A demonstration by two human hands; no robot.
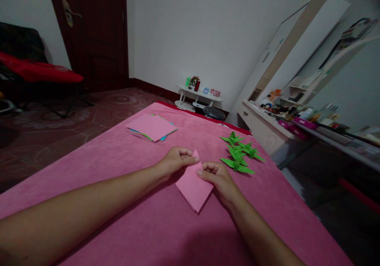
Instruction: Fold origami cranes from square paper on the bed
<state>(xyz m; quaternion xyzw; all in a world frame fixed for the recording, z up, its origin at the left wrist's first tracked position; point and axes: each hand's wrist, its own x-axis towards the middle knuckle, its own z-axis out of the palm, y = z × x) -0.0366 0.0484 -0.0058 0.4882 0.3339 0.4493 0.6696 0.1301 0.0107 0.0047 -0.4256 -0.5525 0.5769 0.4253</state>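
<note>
At the far left, a red chair (50, 73) with a dark backrest is seen on the tiled floor (115, 107), and beside it a dark brown door (97, 32) is fitted with a metal lever handle (69, 13). Farther right, a loose stack of paper sheets (152, 126) is laid near the far left edge of a pink cover (118, 214); pink sheets are seen on top, and edges of green and blue (only thin slivers of them) are left showing beneath.

Near the middle, the upper part of the folded pink paper (195, 190) is pinched by the left hand (177, 160), its thumb pressed close to the pointed tip. The paper is held over the cover as a kite-like shape, with its blunter end turned toward the wearer. Its right edge is gripped by the right hand (218, 179), the thumb laid flat on the upper face, just below the left thumb.

Behind, a low white stand (198, 94) is placed by the wall. To the right of the hands, green origami pieces (237, 164) with pointed tips are clustered on the cover. At the far right, a white dressing table (264, 125) is crowded with small bottles and boxes.
</note>
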